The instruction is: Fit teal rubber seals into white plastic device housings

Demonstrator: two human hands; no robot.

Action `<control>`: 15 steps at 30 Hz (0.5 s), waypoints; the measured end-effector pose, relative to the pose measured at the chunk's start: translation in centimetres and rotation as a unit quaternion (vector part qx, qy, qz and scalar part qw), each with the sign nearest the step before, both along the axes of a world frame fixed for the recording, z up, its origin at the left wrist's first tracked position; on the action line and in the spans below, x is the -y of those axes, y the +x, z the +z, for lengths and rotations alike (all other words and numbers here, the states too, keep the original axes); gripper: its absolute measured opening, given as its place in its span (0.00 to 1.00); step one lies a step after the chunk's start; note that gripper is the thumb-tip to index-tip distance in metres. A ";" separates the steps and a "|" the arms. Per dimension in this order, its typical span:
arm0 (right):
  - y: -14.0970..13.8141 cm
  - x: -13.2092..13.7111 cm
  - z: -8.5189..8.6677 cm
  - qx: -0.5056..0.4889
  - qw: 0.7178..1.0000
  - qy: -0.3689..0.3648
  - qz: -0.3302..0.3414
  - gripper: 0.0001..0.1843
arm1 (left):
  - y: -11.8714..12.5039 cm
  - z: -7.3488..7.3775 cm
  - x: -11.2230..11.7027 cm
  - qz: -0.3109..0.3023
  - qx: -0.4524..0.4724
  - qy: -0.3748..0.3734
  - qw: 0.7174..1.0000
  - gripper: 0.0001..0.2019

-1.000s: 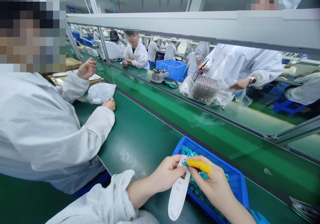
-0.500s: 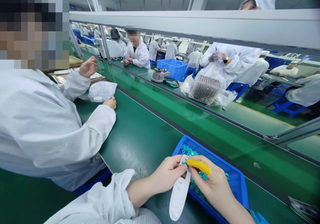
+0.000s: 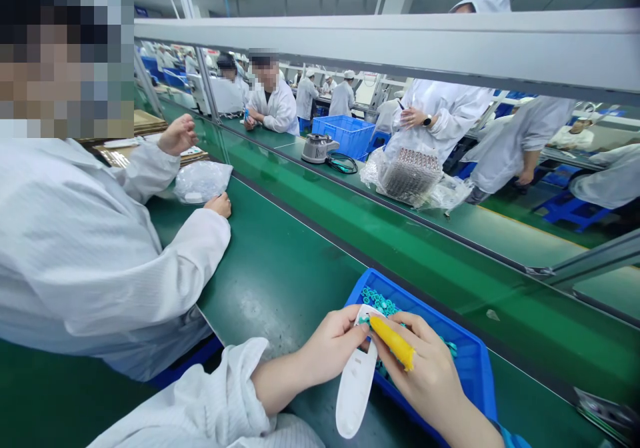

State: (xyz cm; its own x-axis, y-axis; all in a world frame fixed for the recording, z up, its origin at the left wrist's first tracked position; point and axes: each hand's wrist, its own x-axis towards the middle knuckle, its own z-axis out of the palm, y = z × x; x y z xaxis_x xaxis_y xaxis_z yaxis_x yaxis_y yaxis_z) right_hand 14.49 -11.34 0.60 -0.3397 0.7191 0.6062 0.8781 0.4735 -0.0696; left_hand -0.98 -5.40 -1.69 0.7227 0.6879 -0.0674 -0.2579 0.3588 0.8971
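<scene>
My left hand [image 3: 334, 345] pinches a long white plastic casing [image 3: 356, 391] near its upper end, thumb on the inner face. The casing has a rectangular opening, and its rounded lower end points toward me. A small teal ring-like part [image 3: 365, 319] sits at its upper end, partly covered by my fingers. My right hand [image 3: 420, 365] closes on the same end from the right; a yellow finger cot [image 3: 395, 345] covers its index finger, whose tip presses by the teal part. Underneath stands a blue bin [image 3: 484, 381] with many teal parts [image 3: 381, 303] inside.
A co-worker in a white coat [image 3: 100, 248] sits at my left, hands by a clear plastic bag [image 3: 203, 181]. A green conveyor belt [image 3: 320, 225] runs beyond the green table [image 3: 270, 268]. Across it are a tape dispenser [image 3: 317, 148], a blue crate [image 3: 345, 135] and a plastic-wrapped stack [image 3: 413, 175].
My right index finger has tilted more steeply, its tip moving slightly left onto the teal part. The casing has shifted slightly left. Across the belt, the standing co-worker's hands have moved left.
</scene>
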 end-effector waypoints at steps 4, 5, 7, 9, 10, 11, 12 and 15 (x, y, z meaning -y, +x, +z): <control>0.1 0.2 -0.6 -0.004 1.000 0.016 0.000 0.12 | 0.0 0.0 -0.1 0.012 0.012 -0.002 1.000 0.22; 0.1 0.3 -0.6 -0.026 1.000 0.010 -0.005 0.13 | 0.0 0.1 -0.1 0.015 0.015 -0.011 1.000 0.22; 0.0 0.4 -0.6 -0.101 0.994 -0.008 -0.040 0.19 | 0.0 0.2 -0.2 0.012 0.017 -0.038 0.999 0.22; -0.1 0.4 -0.5 -0.183 0.979 -0.057 -0.072 0.22 | 0.1 0.2 -0.2 0.003 0.020 -0.057 0.998 0.23; -0.2 0.5 -0.4 -0.213 0.970 -0.093 -0.076 0.21 | 0.2 0.1 -0.1 0.000 0.023 -0.060 0.998 0.24; -0.3 0.4 -0.3 -0.234 0.960 -0.134 -0.075 0.19 | 0.3 0.0 -0.1 -0.003 0.027 -0.056 0.998 0.24; -0.4 0.4 -0.2 -0.247 0.951 -0.172 -0.072 0.17 | 0.3 0.0 0.0 -0.005 0.032 -0.045 0.998 0.23; -0.8 0.2 0.2 -0.256 0.936 -0.225 -0.084 0.16 | 0.3 -0.1 0.3 0.018 0.022 0.051 0.998 0.17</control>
State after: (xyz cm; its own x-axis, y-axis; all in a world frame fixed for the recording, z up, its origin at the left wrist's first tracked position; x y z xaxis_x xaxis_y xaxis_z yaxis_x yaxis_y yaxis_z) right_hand 13.65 -11.50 0.78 0.0540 0.9581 0.2814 0.7343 0.1529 -0.6614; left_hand -0.66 -5.66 -1.83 0.6982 0.7151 0.0349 -0.3080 0.2560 0.9163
